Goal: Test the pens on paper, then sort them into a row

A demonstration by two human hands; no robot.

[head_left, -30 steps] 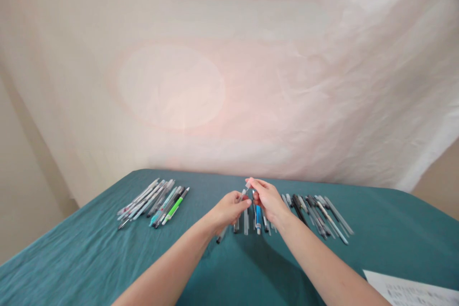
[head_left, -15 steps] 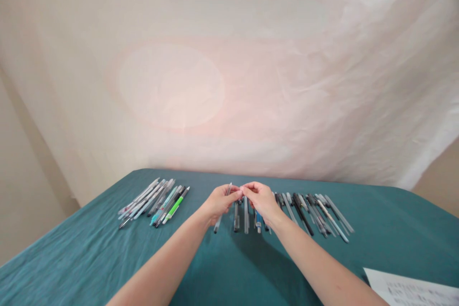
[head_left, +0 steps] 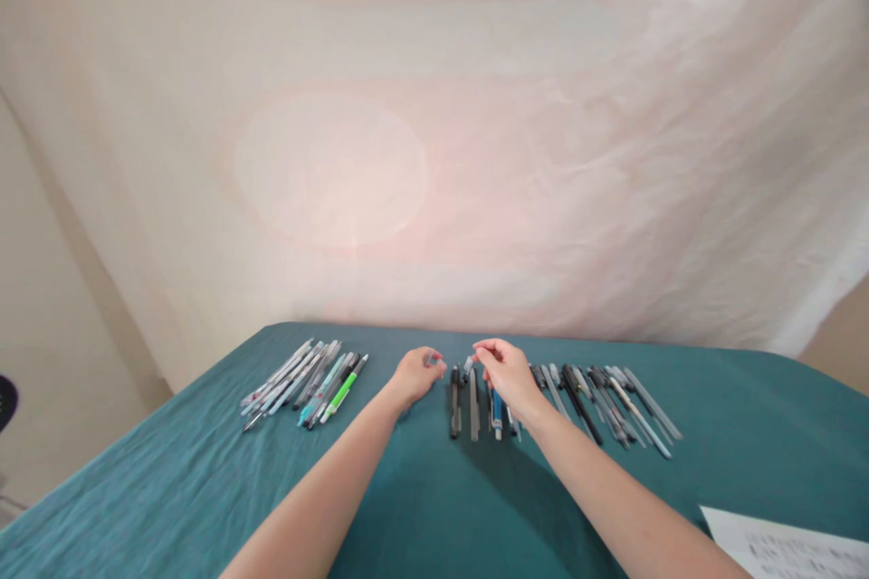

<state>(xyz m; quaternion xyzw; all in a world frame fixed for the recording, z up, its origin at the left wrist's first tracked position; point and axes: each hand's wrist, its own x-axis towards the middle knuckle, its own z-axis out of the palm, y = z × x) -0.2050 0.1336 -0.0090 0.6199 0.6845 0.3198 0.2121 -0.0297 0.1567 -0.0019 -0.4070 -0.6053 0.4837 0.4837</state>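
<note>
My left hand [head_left: 414,376] is closed around a pen [head_left: 430,357], whose clear upper end shows between thumb and fingers; the rest is mostly hidden by the hand. A short gap to the right, my right hand [head_left: 502,371] has its fingers curled in a pinch; whatever they hold, if anything, is too small to make out. Below and between the hands lie a dark pen [head_left: 454,407], a grey translucent pen [head_left: 473,407] and a blue pen [head_left: 498,416], partly under the right hand.
On the left of the green cloth [head_left: 400,507] lies a group of pens [head_left: 278,384], with a bright green pen [head_left: 345,389] at its right edge. Several dark and clear pens [head_left: 611,407] are spread out to the right. A printed paper sheet [head_left: 780,547] is at the lower right corner.
The hands, touching at the fingertips before, have come apart. The pen in my left hand has turned and shows less. The view has shifted slightly.
</note>
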